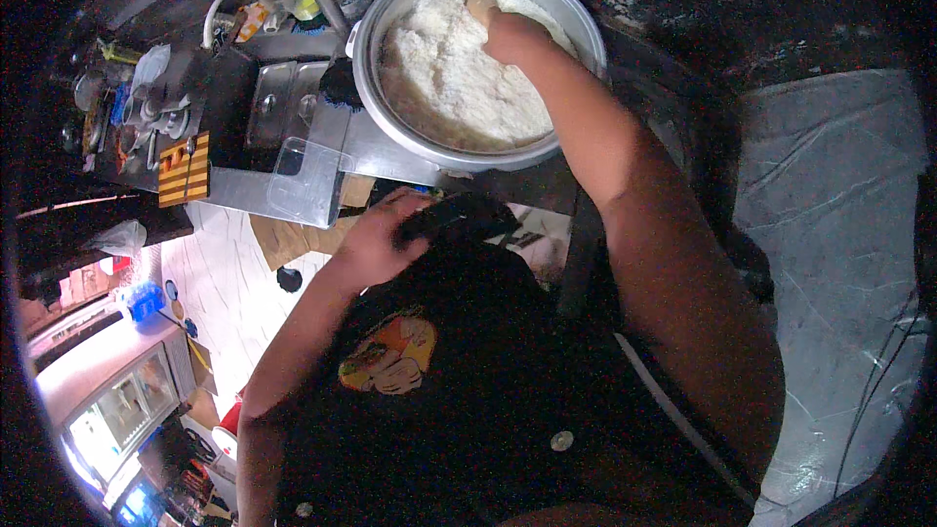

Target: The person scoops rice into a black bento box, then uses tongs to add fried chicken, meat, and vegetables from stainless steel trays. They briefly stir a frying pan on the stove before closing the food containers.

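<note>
The left hand [379, 242] is gripping a black bundle [459, 218] before the dark clothing [488, 361]. Beyond, a metal pot [367, 73] is containing white rice [449, 68]. Inside, toward the far rim, the right hand [514, 37] is holding a tan, round-ended tool [479, 5], which is touching the rice.

Head-worn fisheye view, downward at hands [384, 240]
</note>
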`<state>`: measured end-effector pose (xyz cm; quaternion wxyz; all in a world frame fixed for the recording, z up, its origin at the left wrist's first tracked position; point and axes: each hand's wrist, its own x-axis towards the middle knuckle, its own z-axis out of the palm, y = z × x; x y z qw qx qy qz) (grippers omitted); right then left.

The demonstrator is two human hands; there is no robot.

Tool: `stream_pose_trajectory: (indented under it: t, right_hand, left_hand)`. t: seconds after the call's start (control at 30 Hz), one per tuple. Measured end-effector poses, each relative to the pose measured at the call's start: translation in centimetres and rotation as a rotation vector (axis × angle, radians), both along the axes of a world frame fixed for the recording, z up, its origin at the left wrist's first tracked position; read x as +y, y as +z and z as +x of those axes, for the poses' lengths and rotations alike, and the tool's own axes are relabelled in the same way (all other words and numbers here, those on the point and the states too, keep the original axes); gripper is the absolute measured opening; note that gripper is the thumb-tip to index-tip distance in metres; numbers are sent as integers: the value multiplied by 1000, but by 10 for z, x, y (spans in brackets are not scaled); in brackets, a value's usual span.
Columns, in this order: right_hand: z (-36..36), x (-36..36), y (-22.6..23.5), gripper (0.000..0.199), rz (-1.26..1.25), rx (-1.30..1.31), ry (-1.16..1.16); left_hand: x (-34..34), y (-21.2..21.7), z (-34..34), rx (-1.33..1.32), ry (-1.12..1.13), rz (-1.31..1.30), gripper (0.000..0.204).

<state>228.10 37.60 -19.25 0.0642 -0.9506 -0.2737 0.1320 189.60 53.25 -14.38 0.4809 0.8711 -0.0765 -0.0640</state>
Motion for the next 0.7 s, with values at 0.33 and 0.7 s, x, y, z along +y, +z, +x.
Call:
stream_pose_trajectory:
  t: [0.33, 0.7]
  right_hand:
    - [61, -54, 20, 37, -148, -192, 105]
    - [36, -130, 94, 35, -229, 32, 327]
  left_hand:
    - [-23, -12, 23, -14, -127, 58, 55]
    - [-43, -17, 70, -2, -125, 102, 53]
